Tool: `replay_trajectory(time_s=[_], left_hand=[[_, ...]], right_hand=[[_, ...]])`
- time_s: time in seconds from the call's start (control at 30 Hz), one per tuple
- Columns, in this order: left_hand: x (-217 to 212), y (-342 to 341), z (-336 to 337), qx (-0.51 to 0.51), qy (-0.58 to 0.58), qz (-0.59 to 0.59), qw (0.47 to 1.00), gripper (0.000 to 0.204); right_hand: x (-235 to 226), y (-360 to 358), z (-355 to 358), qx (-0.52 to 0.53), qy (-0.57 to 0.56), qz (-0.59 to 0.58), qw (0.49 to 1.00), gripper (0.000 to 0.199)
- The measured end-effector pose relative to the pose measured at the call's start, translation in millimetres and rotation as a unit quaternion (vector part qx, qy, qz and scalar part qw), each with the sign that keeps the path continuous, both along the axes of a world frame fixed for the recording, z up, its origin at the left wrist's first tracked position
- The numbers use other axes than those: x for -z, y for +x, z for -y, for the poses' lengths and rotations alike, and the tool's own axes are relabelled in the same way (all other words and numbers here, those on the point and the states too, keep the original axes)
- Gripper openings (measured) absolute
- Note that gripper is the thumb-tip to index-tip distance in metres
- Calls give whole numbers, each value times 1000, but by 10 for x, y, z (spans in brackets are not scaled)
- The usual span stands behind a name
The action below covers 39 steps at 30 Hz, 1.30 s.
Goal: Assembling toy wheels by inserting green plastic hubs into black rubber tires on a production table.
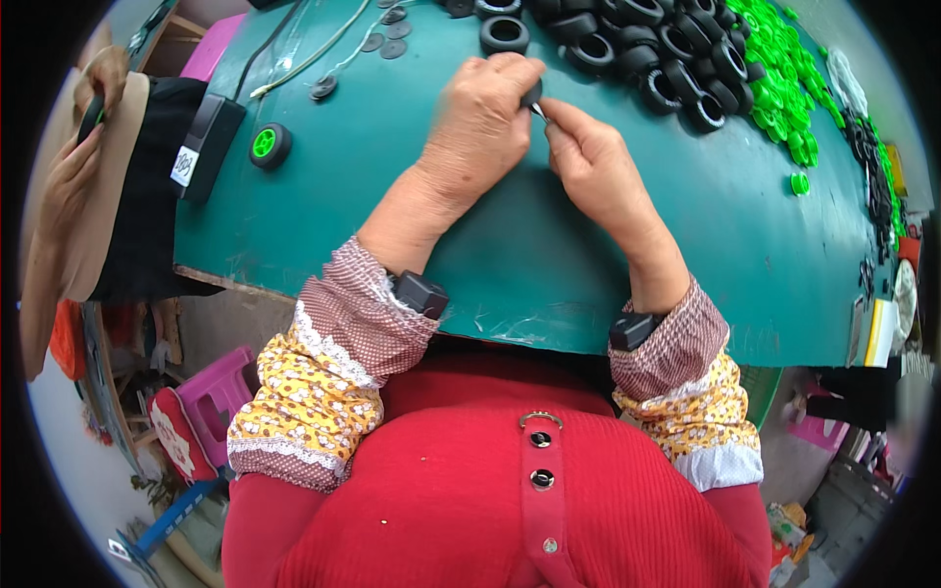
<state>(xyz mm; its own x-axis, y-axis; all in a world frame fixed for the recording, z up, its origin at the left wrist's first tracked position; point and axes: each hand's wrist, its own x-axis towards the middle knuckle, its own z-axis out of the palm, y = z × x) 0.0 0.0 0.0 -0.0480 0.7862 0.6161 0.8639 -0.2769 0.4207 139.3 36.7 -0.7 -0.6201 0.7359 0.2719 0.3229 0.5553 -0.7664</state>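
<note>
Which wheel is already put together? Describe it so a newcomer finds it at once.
Start at the green tabletop and go to its left part, beside the black box with a white label. There lies a small black rubber tyre with a bright green plastic hub, alone; the black tyres in the far pile are hollow rings without hubs.

Off to my left, at the near left corner of the green table (323, 196), a black box-like device (208, 145) lies tilted, and on its near end I see a small white rectangular label (184, 166) with dark print. At the table's far right edge, down by the near corner, a flat yellow and white packet (880, 331) stands on edge, too small to make out further. I see no screens or signs.
</note>
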Motion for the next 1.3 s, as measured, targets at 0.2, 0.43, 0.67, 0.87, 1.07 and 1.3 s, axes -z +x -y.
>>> replay_trajectory(time_s=[0.2,0.43,0.67,0.87,1.07,1.3], left_hand=[[95,-3,-10,13,1,12,1000,30],[100,-80,-65,22,-16,6,1000,33],[65,41,-24,8,-89,38,995,33],[69,28,-26,33,-127,123,984,29],[8,32,-10,58,-117,158,979,28],[4,47,8,74,-73,169,980,28]], right_hand=[[12,15,35,13,7,7,1000,16],[40,36,-83,24,20,4,1000,15],[58,93,-86,35,-15,23,999,19],[-65,58,48,95,21,63,993,15],[26,79,-94,28,-50,-7,998,30],[-124,112,-85,-33,-325,-101,940,35]])
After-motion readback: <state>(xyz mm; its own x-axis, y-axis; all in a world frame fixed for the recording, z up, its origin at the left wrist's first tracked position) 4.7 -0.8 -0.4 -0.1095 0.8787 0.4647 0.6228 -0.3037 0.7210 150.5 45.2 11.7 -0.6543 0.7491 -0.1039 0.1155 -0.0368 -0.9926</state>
